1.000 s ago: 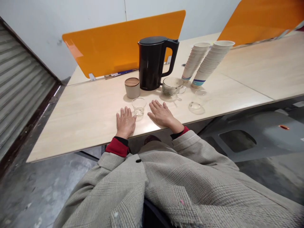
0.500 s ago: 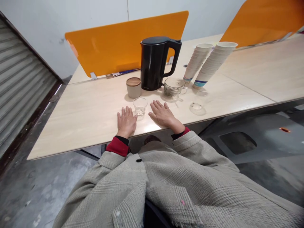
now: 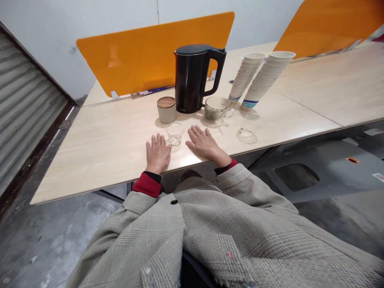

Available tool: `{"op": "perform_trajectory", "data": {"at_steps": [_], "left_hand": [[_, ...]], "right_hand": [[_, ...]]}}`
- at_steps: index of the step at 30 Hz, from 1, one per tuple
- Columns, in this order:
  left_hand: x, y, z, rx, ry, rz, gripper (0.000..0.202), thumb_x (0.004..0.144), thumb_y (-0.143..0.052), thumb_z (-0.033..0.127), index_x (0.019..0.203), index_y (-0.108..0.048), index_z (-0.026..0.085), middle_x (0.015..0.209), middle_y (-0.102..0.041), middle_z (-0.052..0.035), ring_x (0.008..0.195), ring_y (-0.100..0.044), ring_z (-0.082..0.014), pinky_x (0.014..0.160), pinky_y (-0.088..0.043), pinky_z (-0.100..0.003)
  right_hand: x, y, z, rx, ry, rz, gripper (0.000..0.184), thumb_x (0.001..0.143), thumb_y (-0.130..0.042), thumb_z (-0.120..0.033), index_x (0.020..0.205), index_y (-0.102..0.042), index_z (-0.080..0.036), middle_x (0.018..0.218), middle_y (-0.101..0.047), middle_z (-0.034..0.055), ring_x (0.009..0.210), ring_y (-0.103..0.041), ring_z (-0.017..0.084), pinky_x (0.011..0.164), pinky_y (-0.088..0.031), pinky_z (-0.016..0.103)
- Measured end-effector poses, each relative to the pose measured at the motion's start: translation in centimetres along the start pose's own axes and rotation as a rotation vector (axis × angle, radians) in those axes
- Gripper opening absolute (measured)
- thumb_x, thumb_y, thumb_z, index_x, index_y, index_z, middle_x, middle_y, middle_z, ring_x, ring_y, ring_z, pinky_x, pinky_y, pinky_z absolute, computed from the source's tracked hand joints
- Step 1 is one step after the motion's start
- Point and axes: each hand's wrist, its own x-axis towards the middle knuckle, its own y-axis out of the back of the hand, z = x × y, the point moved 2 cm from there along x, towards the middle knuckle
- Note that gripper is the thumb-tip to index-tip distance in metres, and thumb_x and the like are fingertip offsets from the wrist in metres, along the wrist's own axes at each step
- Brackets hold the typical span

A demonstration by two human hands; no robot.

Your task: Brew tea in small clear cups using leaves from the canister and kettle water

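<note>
My left hand (image 3: 158, 153) lies flat on the pale wooden table (image 3: 99, 156), fingers spread, with nothing in it. Just right of its thumb stands a small clear glass cup (image 3: 175, 134), with some small bits at its bottom. On the cup's other side my right hand (image 3: 204, 143) also rests flat and open on the tabletop. Behind the clear cup sits a grey canister with a wooden lid (image 3: 167, 110). A ribbed glass mug (image 3: 216, 109) stands beyond my right hand, with something thin leaning in it. The tall black electric kettle (image 3: 191, 80) is at the back.
Two leaning stacks of paper cups (image 3: 264, 82) stand right of the mug. A clear glass piece (image 3: 246, 134) and a round transparent lid or disc (image 3: 252, 117) lie in front of them. An orange divider (image 3: 135, 56) closes the back. A grey chair (image 3: 324, 160) stands at the right.
The view has shifted slightly, so everything sits a little further left. Both hands stay flat on the table, and no object has visibly moved.
</note>
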Motion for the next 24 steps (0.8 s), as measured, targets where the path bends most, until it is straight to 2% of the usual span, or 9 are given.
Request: {"op": "perform_trajectory", "data": {"at_steps": [6, 9, 12, 14, 16, 21, 24], "left_hand": [[0.0, -0.2, 0.0, -0.006, 0.003, 0.021, 0.067, 0.113, -0.023, 0.041, 0.171, -0.031, 0.008, 0.182, -0.023, -0.0133, 0.17, -0.018, -0.0354, 0.138, -0.02, -0.059], [-0.5, -0.2, -0.2, -0.029, -0.022, 0.065, 0.064, 0.114, -0.026, 0.041, 0.17, -0.035, 0.012, 0.182, -0.027, -0.0127, 0.17, -0.022, -0.0356, 0.136, -0.024, -0.057], [-1.5, 0.1, -1.4, -0.044, -0.038, 0.124, 0.062, 0.113, -0.032, 0.041, 0.168, -0.039, 0.013, 0.18, -0.031, -0.0135, 0.169, -0.024, -0.0359, 0.135, -0.029, -0.057], [-2.4, 0.4, -3.0, -0.046, -0.008, 0.161, 0.061, 0.112, -0.037, 0.041, 0.167, -0.042, 0.013, 0.179, -0.034, -0.0148, 0.168, -0.026, -0.0371, 0.134, -0.03, -0.058], [-3.6, 0.8, -5.2, -0.048, 0.058, 0.202, 0.061, 0.111, -0.042, 0.041, 0.165, -0.044, 0.013, 0.178, -0.036, -0.0163, 0.167, -0.029, -0.0385, 0.133, -0.032, -0.06], [-6.6, 1.7, -11.9, -0.069, 0.275, 0.293, 0.061, 0.11, -0.045, 0.041, 0.162, -0.049, 0.01, 0.175, -0.041, -0.0192, 0.166, -0.03, -0.0419, 0.132, -0.032, -0.065], [-8.3, 1.9, -15.6, -0.06, 0.41, 0.333, 0.059, 0.109, -0.042, 0.041, 0.159, -0.053, 0.011, 0.172, -0.045, -0.0199, 0.164, -0.034, -0.0423, 0.131, -0.032, -0.066]], "right_hand": [[-0.1, -0.2, 0.8, 0.138, 0.039, 0.059, 0.076, 0.105, -0.046, -0.048, 0.168, -0.036, -0.006, 0.179, -0.027, 0.0226, 0.169, -0.021, 0.039, 0.136, -0.015, 0.068], [0.1, -0.4, 1.4, 0.379, 0.06, 0.168, 0.094, 0.097, -0.059, -0.065, 0.169, -0.035, -0.01, 0.176, -0.035, 0.0243, 0.166, -0.031, 0.04, 0.135, -0.024, 0.065], [0.9, -0.7, 0.9, 0.688, 0.058, 0.272, 0.118, 0.079, -0.074, -0.081, 0.169, -0.037, -0.015, 0.172, -0.043, 0.0245, 0.16, -0.043, 0.042, 0.131, -0.035, 0.062], [1.6, -1.1, 0.0, 0.864, 0.053, 0.303, 0.126, 0.069, -0.082, -0.082, 0.168, -0.037, -0.018, 0.166, -0.051, 0.0239, 0.154, -0.051, 0.042, 0.127, -0.042, 0.062], [2.2, -1.5, -1.2, 0.979, 0.036, 0.314, 0.126, 0.065, -0.086, -0.079, 0.165, -0.04, -0.02, 0.158, -0.059, 0.0235, 0.147, -0.058, 0.041, 0.121, -0.049, 0.062], [2.9, -2.2, -3.1, 1.039, 0.001, 0.327, 0.104, 0.066, -0.087, -0.072, 0.151, -0.053, -0.024, 0.14, -0.071, 0.0192, 0.128, -0.071, 0.037, 0.107, -0.058, 0.059], [2.5, -1.8, -3.8, 1.005, -0.034, 0.346, 0.092, 0.067, -0.086, -0.069, 0.142, -0.057, -0.024, 0.132, -0.075, 0.0181, 0.12, -0.073, 0.036, 0.1, -0.061, 0.058]]}}
